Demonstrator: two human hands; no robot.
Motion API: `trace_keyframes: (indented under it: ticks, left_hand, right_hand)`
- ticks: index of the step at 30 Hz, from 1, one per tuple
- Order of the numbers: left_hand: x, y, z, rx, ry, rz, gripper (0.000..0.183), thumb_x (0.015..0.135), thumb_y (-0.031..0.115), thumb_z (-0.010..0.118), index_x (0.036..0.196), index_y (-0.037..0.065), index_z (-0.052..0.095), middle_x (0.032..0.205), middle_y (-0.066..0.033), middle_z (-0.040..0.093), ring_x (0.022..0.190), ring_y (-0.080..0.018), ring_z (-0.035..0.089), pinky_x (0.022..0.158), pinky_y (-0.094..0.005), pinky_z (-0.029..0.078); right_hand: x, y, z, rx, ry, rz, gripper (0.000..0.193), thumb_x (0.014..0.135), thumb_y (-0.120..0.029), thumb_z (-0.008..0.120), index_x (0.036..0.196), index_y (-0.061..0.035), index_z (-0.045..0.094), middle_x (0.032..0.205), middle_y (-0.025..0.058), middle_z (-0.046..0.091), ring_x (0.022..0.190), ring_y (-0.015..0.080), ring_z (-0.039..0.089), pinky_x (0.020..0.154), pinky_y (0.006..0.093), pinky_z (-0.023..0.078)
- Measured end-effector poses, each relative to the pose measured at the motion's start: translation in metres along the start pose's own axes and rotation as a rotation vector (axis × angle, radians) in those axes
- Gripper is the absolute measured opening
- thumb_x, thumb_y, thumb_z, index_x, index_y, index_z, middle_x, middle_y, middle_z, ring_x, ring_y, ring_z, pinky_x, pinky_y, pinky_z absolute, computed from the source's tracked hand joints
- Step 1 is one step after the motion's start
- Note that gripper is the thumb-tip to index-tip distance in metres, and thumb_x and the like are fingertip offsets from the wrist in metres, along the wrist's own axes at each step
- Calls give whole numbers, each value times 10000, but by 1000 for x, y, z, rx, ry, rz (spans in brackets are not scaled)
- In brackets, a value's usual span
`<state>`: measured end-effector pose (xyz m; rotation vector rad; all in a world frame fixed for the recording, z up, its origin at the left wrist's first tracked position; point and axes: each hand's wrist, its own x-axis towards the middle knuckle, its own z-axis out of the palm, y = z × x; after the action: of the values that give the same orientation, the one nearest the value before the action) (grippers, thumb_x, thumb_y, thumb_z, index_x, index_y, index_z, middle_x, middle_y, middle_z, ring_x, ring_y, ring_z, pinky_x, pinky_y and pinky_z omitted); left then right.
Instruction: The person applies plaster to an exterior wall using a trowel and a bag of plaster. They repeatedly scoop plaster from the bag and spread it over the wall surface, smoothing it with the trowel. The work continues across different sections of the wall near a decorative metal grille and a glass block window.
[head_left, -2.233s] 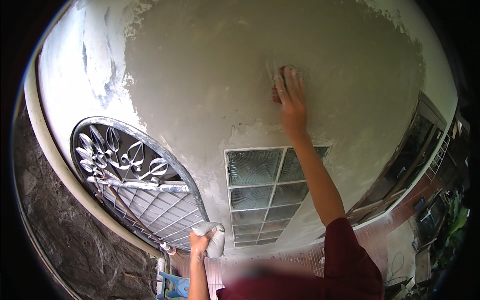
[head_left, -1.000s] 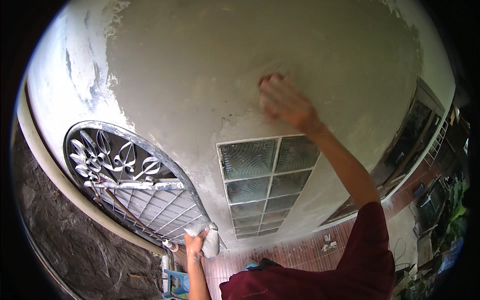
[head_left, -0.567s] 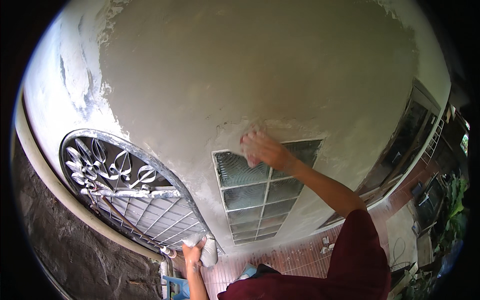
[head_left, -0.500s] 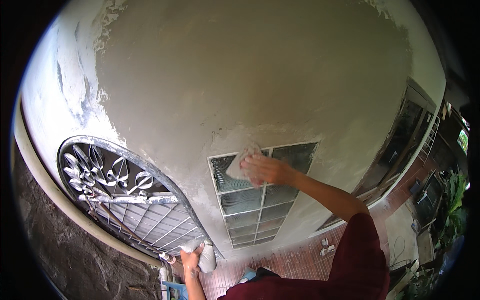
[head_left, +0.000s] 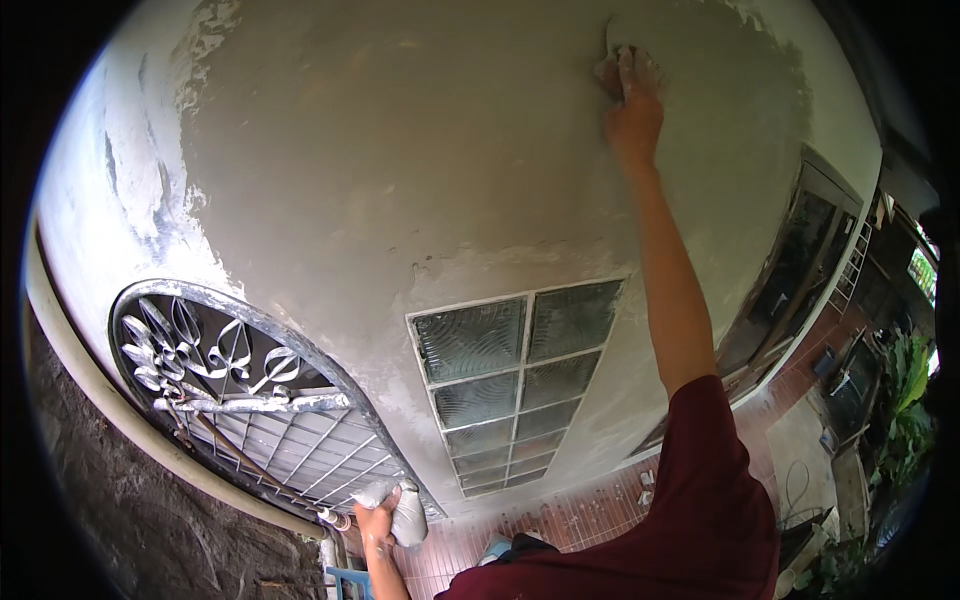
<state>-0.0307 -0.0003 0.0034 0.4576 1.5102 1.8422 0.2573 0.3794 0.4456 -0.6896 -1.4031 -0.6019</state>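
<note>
High on the plastered wall (head_left: 400,150), to the right of its middle, my right hand (head_left: 637,110) presses a pale flat piece against the grey surface. Its fingers are bent over the piece (head_left: 606,74), which is mostly hidden, so its exact kind is unclear. A short dark curved mark shows on the plaster just above. Low down, close to the arched metal grille, my left hand (head_left: 374,524) is closed around a greyish-white plastic bag (head_left: 410,517) that bulges on both sides of the fingers.
Below the grey patch is a window (head_left: 490,385) of patterned glass panes. An arched grille (head_left: 240,360) with leaf scrollwork stands left, beside a curved pale pipe (head_left: 120,415). A door (head_left: 800,260) is at the right. Reddish tiles (head_left: 590,520) and a blue chair-like frame (head_left: 347,580) lie below.
My right hand has moved from the top of the window up and right to high on the wall, its arm now stretched upward. My left hand still holds the bag in nearly the same place.
</note>
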Motion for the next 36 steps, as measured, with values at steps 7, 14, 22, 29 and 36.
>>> trace_keyframes:
  ticks: [7,14,22,29,36]
  left_hand:
    - [0,-12,-12,58,54,-37,332,755,-83,712,1074,-31,636,993,-87,690,863,-216,654,783,-346,515]
    - [-9,-2,-20,-30,57,-51,325,767,-100,700,1075,-19,633,996,-84,686,865,-222,657,783,-354,525]
    - [-18,27,-3,-137,-37,-24,261,812,-81,655,1069,-44,631,962,-123,700,834,-241,690,741,-349,561]
    - [-25,87,8,-63,-295,115,227,827,-91,614,1044,-44,658,949,-112,704,844,-207,693,750,-333,565]
    - [-29,119,10,-80,-233,183,207,808,27,756,994,-29,683,909,-79,701,816,-161,666,726,-301,537]
  right_hand:
    - [-238,-104,30,340,-367,-544,444,853,-109,595,1290,-33,587,1423,151,500,1345,313,446,1156,470,326]
    - [-298,-120,-39,587,-542,-910,431,825,-143,639,1249,-68,626,1366,85,562,1291,256,511,1129,399,385]
    - [-244,-146,-92,814,-656,87,395,838,51,537,1190,-80,662,1301,114,603,1248,266,549,1091,387,429]
    - [-341,-181,-107,1676,-1212,1664,467,839,8,507,1305,32,510,1271,136,596,1211,277,566,1051,478,443]
    - [-360,-192,-129,1744,-1328,1895,361,953,-108,482,1299,-15,525,1277,131,597,1212,287,564,1040,539,420]
